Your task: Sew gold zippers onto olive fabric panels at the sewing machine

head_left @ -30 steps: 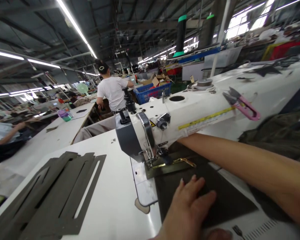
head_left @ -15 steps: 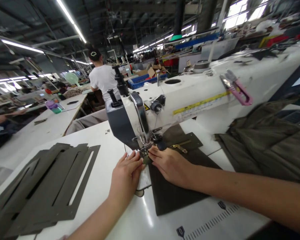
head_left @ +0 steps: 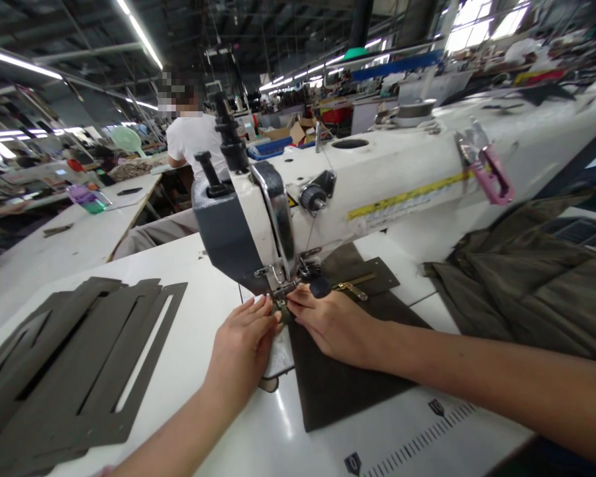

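Observation:
A white sewing machine (head_left: 377,179) stands across the white table (head_left: 198,358). Under its needle lies a dark olive fabric piece (head_left: 347,377) with a brass zipper (head_left: 350,286). My left hand (head_left: 243,341) rests on the table left of the presser foot, its fingertips pressed together on the fabric's near end at the needle. My right hand (head_left: 330,321) lies on the fabric just right of the needle, thumb and fingers pinching the same end. Both hands meet below the presser foot.
A stack of slotted olive fabric pieces (head_left: 74,377) lies at the left. A heap of olive cloth (head_left: 526,285) sits at the right. Pink thread snips (head_left: 491,169) rest on the machine arm. A person in a white shirt (head_left: 193,142) works at a table behind.
One second ago only one hand lay flat on the fabric near me. Both hands have since come up to the needle and now pinch the fabric end there; the view shifted slightly.

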The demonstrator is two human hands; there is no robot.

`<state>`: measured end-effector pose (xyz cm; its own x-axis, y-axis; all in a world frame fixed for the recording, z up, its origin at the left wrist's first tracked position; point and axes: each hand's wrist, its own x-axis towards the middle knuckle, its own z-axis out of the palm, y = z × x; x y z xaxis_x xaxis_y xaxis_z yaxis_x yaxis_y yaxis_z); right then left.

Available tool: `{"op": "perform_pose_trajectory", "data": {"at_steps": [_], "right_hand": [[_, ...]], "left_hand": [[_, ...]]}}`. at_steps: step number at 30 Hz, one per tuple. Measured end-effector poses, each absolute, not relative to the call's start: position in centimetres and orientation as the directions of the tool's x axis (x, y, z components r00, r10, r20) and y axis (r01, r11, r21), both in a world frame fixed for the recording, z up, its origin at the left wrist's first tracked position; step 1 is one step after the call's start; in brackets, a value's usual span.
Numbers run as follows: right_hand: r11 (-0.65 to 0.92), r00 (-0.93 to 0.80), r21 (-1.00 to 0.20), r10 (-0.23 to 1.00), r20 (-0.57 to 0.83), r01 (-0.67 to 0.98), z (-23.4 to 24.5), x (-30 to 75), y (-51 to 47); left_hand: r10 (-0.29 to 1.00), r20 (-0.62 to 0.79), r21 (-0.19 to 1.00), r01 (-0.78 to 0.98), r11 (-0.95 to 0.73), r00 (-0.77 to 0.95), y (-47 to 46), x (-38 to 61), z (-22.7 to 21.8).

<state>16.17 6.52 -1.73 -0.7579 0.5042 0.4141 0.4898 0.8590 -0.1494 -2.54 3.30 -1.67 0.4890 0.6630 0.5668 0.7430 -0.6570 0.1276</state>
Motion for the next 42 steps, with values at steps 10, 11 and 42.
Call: {"op": "perform_pose_trajectory", "data": {"at_steps": [10,11,42], "right_hand": [[0.839,-0.724,-0.251,0.544,0.425,0.483,-2.0,16.0,6.9],[0.834,-0.716,-0.263,0.551,0.428,0.484,-2.1,15.9,7.0],[0.842,-0.698,-0.289,0.540,0.470,0.456,-2.0,15.9,6.8]], "left_hand": [[0.693,0.525,0.143,0.752,-0.644,0.494,3.6,-2.6,-1.3],[0.703,0.519,0.154,0.756,-0.636,0.486,3.6,-2.6,-1.2],[0.721,0.499,0.196,0.748,-0.634,0.480,3.2,-2.9,-1.1]]}}
